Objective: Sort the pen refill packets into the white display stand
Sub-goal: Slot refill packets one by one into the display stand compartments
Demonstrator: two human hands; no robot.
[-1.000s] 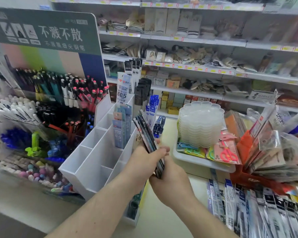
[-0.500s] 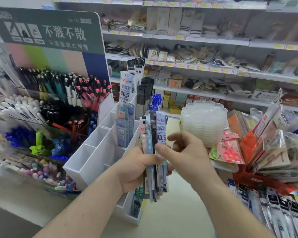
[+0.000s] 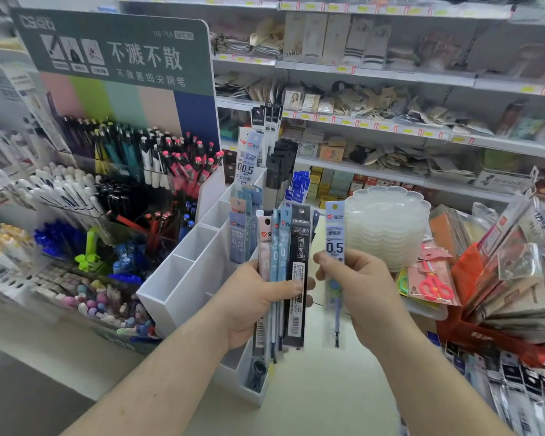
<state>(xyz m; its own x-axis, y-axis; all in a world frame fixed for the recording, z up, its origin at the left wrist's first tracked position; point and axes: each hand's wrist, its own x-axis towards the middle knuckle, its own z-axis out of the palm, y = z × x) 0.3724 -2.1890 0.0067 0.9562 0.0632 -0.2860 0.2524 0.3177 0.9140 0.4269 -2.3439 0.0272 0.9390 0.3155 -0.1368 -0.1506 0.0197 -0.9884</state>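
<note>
My left hand (image 3: 258, 300) grips a fanned bunch of pen refill packets (image 3: 285, 247), pink, blue and black, held upright. My right hand (image 3: 359, 287) pinches a single blue packet marked 0.5 (image 3: 334, 234), a little to the right of the bunch. Just behind and left of my hands stands the white display stand (image 3: 183, 278), stepped in compartments. Its back compartments hold blue refill packets (image 3: 243, 228) and taller packets (image 3: 249, 158); the front left compartments show bare white walls.
A pen display rack (image 3: 114, 171) with a green sign fills the left. A stack of clear scalloped trays (image 3: 387, 228) and packed scissors (image 3: 431, 281) sit to the right. More packets (image 3: 523, 391) lie at lower right. Shelves line the back.
The bunch turned from edge-on to facing me and fanned out in my left hand. My right hand drew one blue 0.5 packet off it to the right.
</note>
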